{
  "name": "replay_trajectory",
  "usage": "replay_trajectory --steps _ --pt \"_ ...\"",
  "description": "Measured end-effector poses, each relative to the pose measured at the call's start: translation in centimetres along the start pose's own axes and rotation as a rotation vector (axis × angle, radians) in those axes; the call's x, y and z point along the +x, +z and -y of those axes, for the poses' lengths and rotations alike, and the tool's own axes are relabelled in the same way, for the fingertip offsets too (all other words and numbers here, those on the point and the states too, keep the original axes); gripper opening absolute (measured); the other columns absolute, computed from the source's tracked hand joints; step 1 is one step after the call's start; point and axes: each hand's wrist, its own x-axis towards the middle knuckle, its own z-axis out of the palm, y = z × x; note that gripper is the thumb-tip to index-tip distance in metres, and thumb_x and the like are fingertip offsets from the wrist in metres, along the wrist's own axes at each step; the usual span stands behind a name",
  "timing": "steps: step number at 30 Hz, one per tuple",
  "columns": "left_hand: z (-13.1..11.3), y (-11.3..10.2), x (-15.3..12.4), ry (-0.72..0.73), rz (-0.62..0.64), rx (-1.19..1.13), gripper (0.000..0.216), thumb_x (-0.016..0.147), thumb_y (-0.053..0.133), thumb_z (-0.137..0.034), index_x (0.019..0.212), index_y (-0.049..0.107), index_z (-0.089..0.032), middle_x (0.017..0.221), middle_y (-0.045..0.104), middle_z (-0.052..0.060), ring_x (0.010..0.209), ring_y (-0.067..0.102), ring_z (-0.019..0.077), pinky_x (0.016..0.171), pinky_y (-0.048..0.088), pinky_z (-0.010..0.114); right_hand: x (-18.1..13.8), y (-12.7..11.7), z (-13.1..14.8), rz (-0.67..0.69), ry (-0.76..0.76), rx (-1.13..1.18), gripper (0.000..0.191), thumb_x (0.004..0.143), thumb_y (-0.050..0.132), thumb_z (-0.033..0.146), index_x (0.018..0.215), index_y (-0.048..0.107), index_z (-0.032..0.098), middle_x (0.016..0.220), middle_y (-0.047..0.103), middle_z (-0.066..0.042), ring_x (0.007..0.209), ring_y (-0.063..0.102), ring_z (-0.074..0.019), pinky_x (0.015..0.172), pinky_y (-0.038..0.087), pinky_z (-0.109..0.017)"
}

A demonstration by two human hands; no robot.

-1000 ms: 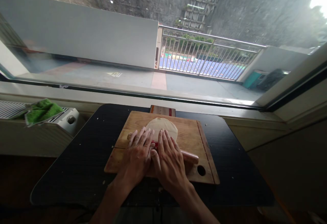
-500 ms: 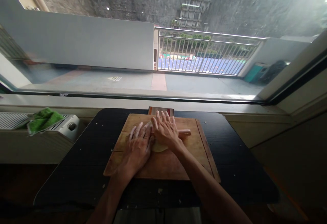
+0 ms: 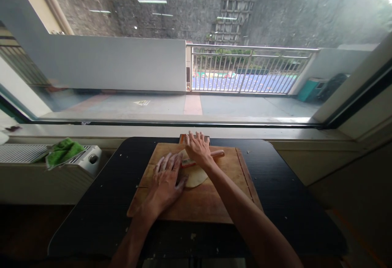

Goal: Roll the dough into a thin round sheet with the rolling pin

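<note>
My right fingers (image 3: pixel 198 140) reach out open, palm over the rolling pin (image 3: pixel 218 153); my outstretched left fingers (image 3: pixel 166 162) hide its left end. Partly covered dough (image 3: pixel 196 178) lies mid-way on the board (image 3: pixel 202 207); behind the board, an unclear, half-masked object (image 3: pixel 182 138).

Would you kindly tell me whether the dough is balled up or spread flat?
Spread flat: the dough lies as a thin, rounded sheet on the board, partly hidden by the rolling pin.
</note>
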Motion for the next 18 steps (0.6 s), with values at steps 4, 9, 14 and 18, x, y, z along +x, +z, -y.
replay_trajectory --steps 4,9,14,18 --pt "0.2 -0.1 0.1 0.002 0.015 -0.02 0.067 0.107 0.056 -0.047 0.166 0.053 -0.018 0.166 0.061 0.018 0.16 0.047 0.0372 0.135 0.034 0.06 0.6 0.0 0.2 -0.05 -0.027 -0.013 0.072 0.12 0.014 0.056 0.175 0.043 0.02 0.18 0.042 -0.021 0.17 0.032 -0.0377 0.135 0.023 -0.066" --pt "0.4 -0.1 0.1 0.02 0.014 -0.019 0.069 0.107 0.057 -0.054 0.167 0.052 -0.021 0.163 0.063 0.017 0.158 0.049 0.0368 0.134 0.034 0.059 0.7 0.2 0.3 -0.097 -0.052 -0.045 0.067 0.121 0.02 0.055 0.168 0.052 0.02 0.172 0.053 -0.022 0.162 0.043 -0.0374 0.13 0.03 -0.063" --pt "0.2 -0.2 0.1 0.002 0.05 0.0 0.067 0.108 0.057 -0.052 0.167 0.053 -0.02 0.162 0.063 0.018 0.157 0.049 0.037 0.133 0.035 0.06 0.0 0.5 0.0 -0.112 -0.082 -0.066 0.066 0.121 0.021 0.055 0.17 0.05 0.022 0.17 0.054 -0.021 0.16 0.045 -0.035 0.129 0.032 -0.059" --pt "0.0 -0.1 -0.1 0.004 0.043 0.001 0.063 0.109 0.058 -0.046 0.167 0.053 -0.022 0.164 0.062 0.016 0.16 0.047 0.0363 0.134 0.033 0.061 -1.1 0.7 -0.2 -0.115 -0.095 -0.085 0.066 0.121 0.022 0.055 0.172 0.047 0.022 0.171 0.053 -0.021 0.163 0.042 -0.0362 0.132 0.03 -0.061"
